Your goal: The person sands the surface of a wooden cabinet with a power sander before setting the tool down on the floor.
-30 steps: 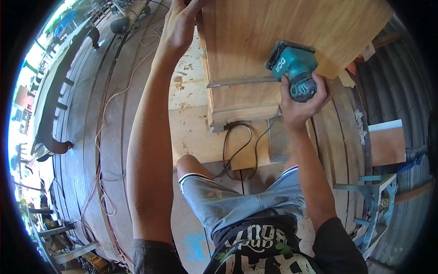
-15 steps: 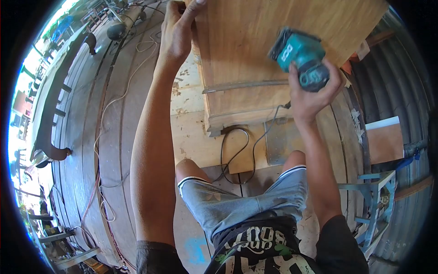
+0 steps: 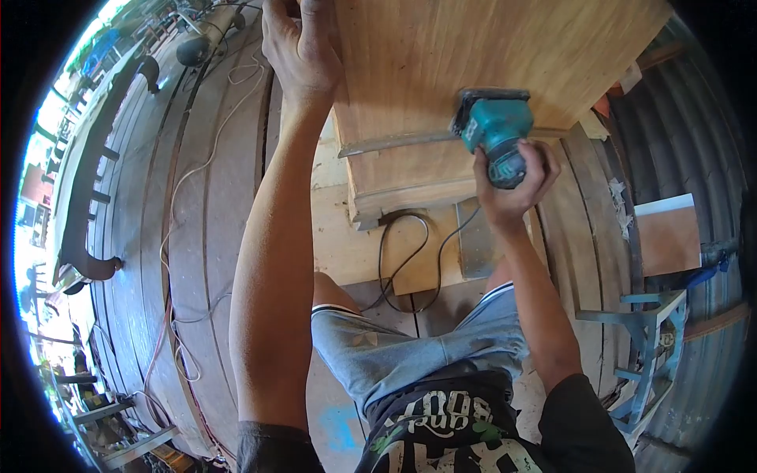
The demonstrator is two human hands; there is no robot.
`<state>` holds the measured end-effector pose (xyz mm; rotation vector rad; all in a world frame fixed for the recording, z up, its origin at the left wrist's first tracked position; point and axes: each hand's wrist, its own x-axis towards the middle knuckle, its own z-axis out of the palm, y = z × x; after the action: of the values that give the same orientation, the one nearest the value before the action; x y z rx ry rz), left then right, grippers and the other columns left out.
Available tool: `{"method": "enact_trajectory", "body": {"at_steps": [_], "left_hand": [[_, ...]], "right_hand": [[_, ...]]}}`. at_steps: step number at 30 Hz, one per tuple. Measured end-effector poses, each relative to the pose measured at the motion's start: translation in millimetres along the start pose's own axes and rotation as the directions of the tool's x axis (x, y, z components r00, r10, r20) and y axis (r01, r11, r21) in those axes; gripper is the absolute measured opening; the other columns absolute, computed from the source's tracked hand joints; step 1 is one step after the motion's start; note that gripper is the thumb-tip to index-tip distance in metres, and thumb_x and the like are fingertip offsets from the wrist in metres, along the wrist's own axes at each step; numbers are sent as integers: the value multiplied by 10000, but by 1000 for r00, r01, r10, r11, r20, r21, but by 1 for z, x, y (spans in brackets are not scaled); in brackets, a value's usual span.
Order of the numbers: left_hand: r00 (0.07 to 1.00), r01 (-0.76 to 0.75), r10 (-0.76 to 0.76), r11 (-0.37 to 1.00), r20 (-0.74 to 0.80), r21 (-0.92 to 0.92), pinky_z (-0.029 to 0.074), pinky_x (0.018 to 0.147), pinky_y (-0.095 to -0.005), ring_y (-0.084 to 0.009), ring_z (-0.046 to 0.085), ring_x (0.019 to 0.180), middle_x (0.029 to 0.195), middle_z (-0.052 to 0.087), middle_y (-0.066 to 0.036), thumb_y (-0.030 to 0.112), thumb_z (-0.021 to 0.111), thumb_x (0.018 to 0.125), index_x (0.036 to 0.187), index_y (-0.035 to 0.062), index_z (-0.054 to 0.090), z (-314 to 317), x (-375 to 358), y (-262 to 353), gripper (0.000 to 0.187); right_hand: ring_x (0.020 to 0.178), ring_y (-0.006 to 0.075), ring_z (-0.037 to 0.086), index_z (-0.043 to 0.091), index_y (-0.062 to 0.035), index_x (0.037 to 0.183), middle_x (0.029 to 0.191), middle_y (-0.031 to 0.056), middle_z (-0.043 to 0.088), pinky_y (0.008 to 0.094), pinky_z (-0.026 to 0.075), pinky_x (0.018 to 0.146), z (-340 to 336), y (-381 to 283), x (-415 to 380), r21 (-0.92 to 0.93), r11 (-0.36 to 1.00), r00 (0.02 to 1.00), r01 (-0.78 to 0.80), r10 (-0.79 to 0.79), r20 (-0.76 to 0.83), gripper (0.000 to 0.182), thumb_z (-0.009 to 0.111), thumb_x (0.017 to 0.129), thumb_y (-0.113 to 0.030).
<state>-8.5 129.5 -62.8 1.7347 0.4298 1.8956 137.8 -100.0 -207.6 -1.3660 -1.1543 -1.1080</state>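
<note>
Sanding gear sits in the right hand (image 3: pixel 512 185): its fingers are wrapped tight round the rear grip of 1 teal sander (image 3: pixel 493 130), whose flat pad lies against the face of 1 wooden cabinet (image 3: pixel 473 55), just above the moulding strip near that cabinet's lower edge. Holding it from behind likely lets the person press the pad flat on the wood. The left hand (image 3: pixel 300 47) reaches up to the cabinet's left edge and curls over it, fingers closed on the wood, probably to steady the piece against the push of the tool. The cabinet rests on 1 pale board (image 3: pixel 347 236) on the floor, its base at that board's far edge. From under the base, 1 black cord (image 3: pixel 394 260) loops across the board toward the person's knees; whether it belongs to the sander cannot be told. A thin pale cable (image 3: pixel 189 173) trails along the curved planks (image 3: pixel 142 236) at the left. Near the right edge of view lies 1 small board (image 3: pixel 666 236), with 1 blue metal frame (image 3: pixel 646 347) below it.
</note>
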Motion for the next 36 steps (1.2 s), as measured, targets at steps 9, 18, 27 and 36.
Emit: {"method": "enact_trajectory", "body": {"at_steps": [9,18,27,36], "left_hand": [[1000,10,-10,1000,-5,14,383,674,-375,-177,395,742,786,436,-97,500,470,1088,909,-6,489,-1,-1,-2,537],[999,33,-33,986,-1,162,443,895,-400,-288,553,885,931,606,-177,596,450,1045,1027,-25,613,-3,-2,-14,642],[999,33,-33,999,-11,13,449,824,-393,-245,535,851,918,587,-174,682,552,974,995,-49,569,-4,-5,-4,732],[998,63,-64,996,5,68,453,848,-404,-271,554,878,936,602,-187,686,528,985,1002,-48,579,-5,-5,-7,736]], "right_hand": [[1078,350,561,553,-56,1290,1234,194,508,445,498,892,-3,8,9,-11,999,999,49,-49,13,716,943,690,-81],[1048,337,596,600,-116,1282,1245,188,518,422,531,835,3,-2,-2,19,1000,999,24,-24,-22,681,914,680,-74],[1040,341,598,596,-113,1288,1243,187,516,422,534,825,4,-6,-2,34,999,1000,-4,4,-15,689,913,677,-66],[1075,353,574,598,-105,1290,1177,181,557,446,520,841,0,-21,103,-36,999,998,36,-37,-46,679,912,689,-96]]}}
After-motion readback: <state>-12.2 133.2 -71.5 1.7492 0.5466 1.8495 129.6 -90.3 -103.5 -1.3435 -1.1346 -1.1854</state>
